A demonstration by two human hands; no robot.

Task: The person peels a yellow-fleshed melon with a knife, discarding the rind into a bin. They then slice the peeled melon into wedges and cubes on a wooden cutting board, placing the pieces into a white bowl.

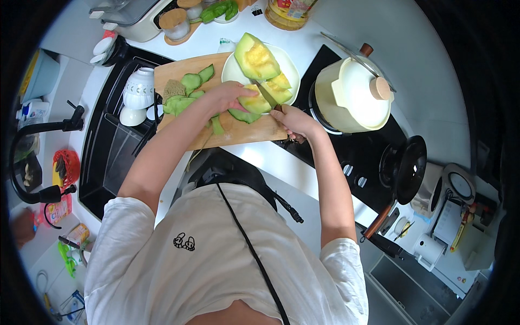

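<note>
My left hand (pixel 228 97) grips a peeled wedge of yellow-green melon (pixel 255 105) at the near side of a white plate (pixel 293 67). In my right hand (pixel 295 120) is the handle of a kitchen knife (pixel 266 96). Its blade lies between the held wedge and a cut melon piece (pixel 279 94). A large peeled melon chunk (pixel 258 57) and a smaller piece (pixel 281 80) rest on the plate. The plate overlaps a wooden cutting board (pixel 252 132). Green peelings (pixel 191 82) and a netted piece of rind (pixel 174 88) lie on the board.
Right of the plate, a lidded cream pot (pixel 337 101) stands on a black cooktop (pixel 343 146), with a black wok (pixel 411 170) beyond. The black sink (pixel 122 162) on the left holds stacked bowls (pixel 139 89). An oil bottle (pixel 287 16) and lidded jars (pixel 174 24) stand behind.
</note>
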